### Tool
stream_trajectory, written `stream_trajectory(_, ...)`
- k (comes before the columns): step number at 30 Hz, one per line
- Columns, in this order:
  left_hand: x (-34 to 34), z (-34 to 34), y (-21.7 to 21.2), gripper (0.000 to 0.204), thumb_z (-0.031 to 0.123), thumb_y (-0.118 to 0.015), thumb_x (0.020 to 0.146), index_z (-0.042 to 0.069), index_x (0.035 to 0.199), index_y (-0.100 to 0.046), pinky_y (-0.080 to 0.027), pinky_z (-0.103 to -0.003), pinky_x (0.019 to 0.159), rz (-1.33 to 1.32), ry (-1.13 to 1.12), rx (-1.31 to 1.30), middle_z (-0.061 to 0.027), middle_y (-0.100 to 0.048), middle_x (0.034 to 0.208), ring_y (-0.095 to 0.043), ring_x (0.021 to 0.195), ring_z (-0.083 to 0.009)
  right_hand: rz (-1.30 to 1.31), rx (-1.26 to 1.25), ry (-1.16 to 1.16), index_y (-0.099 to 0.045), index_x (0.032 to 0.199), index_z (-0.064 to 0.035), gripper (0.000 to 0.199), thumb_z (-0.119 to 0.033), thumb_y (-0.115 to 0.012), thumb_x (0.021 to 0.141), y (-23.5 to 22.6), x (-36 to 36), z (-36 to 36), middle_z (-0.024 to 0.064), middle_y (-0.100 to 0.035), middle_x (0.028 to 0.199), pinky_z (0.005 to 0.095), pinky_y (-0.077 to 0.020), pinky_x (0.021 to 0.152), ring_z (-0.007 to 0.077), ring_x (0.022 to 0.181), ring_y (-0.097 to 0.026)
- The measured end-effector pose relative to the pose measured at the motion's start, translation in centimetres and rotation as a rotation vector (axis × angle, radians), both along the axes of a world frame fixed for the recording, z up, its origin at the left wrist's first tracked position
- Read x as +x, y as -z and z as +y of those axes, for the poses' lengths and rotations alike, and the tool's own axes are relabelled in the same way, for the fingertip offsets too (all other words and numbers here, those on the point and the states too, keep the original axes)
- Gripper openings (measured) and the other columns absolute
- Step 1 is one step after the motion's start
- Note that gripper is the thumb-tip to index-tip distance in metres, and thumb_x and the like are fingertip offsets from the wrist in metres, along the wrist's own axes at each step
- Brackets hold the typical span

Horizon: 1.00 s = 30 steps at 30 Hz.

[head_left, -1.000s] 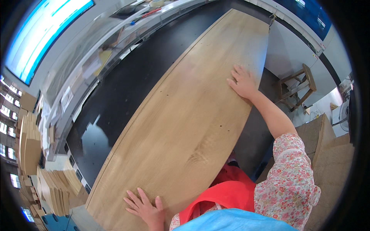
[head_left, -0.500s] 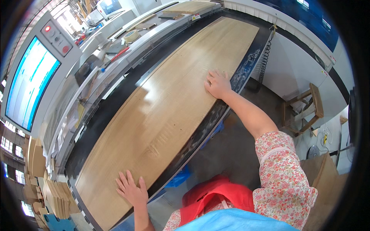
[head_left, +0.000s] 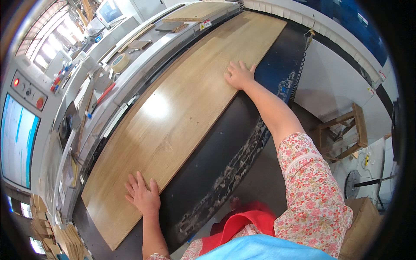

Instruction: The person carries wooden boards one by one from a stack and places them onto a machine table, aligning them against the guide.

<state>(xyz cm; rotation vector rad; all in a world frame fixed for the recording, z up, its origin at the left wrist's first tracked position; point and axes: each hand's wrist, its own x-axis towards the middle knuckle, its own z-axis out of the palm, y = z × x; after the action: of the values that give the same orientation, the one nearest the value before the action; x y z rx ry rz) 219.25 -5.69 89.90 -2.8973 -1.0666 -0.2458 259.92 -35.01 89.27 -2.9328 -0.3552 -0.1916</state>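
Observation:
A long light-brown wooden board [head_left: 173, 112] lies flat on the black machine table [head_left: 208, 151], its far long edge close along the machine's beam. My left hand [head_left: 144, 193] rests on the board's near left part, fingers spread and palm down. Farther along, my right hand [head_left: 240, 75] lies on the board by its near long edge, fingers apart. Neither hand grips anything; both press or rest on the surface. A bright glare spot covers part of the board's middle.
Left of the table stands a control panel with a lit screen [head_left: 18, 141]. On the machine's top lie a tape roll [head_left: 120, 63], a red-handled tool [head_left: 106, 92] and board pieces [head_left: 199, 11]. A coiled black hose [head_left: 299, 76] hangs right of the table, near a wooden stool [head_left: 346, 130].
The board has slid away from me toward the machine's beam, with both hands on it. A wider strip of black table now shows on my side. My view has shifted too.

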Motion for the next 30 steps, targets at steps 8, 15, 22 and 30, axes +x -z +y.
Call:
stream_trajectory(8, 9.7, 0.4, 0.1, 0.058, 0.044, -0.045, 0.089, 0.014, 0.139, -0.04, -0.019, -0.059, 0.105, 0.004, -0.022, 0.059, -0.0134, -0.032, 0.146, -0.025, 0.135, -0.0365, -0.024, 0.039, -0.032, -0.051, 0.13, -0.0208, 0.046, -0.04, -0.033, 0.092, 0.2, 10.4, 0.7, -0.0029, -0.03, 0.148, 0.0683, -0.008, 0.105, 0.0263, 0.138, -0.023)
stream_trajectory(15, 11.4, 3.3, 2.1, 0.046, 0.035, -0.047, 0.091, 0.006, 0.126, -0.054, -0.034, -0.044, 0.101, -0.18, 0.038, 0.129, -0.0172, -0.048, 0.133, -0.046, 0.121, -0.0356, -0.01, 0.022, -0.098, -0.053, 0.129, -0.0198, 0.046, -0.039, -0.033, 0.092, -0.2, 12.8, 1.8, -0.0024, -0.031, 0.148, 0.064, -0.0111, 0.105, 0.026, 0.138, -0.023)
stream_trajectory(22, 15.6, -6.0, 0.8, 0.082, 0.062, -0.058, 0.076, 0.019, 0.142, -0.034, -0.017, -0.058, 0.106, 0.052, -0.14, 0.112, -0.0113, -0.028, 0.149, -0.022, 0.137, -0.0365, -0.02, 0.027, -0.103, -0.054, 0.128, -0.0205, 0.047, -0.042, -0.035, 0.091, -0.6, 12.8, 1.8, -0.0018, -0.035, 0.145, 0.064, -0.0118, 0.105, 0.0268, 0.137, -0.025)
stream_trajectory(30, 16.6, -4.4, 3.5, 0.074, 0.066, -0.046, 0.083, 0.024, 0.142, -0.034, -0.019, -0.06, 0.104, 0.001, -0.098, 0.152, -0.0066, -0.029, 0.149, -0.025, 0.136, -0.0347, -0.139, 0.34, -0.288, -0.039, 0.138, -0.0153, 0.058, -0.046, -0.042, 0.089, 3.3, 15.4, -1.3, 0.0124, -0.024, 0.15, 0.0567, -0.0127, 0.11, 0.0295, 0.138, -0.021)
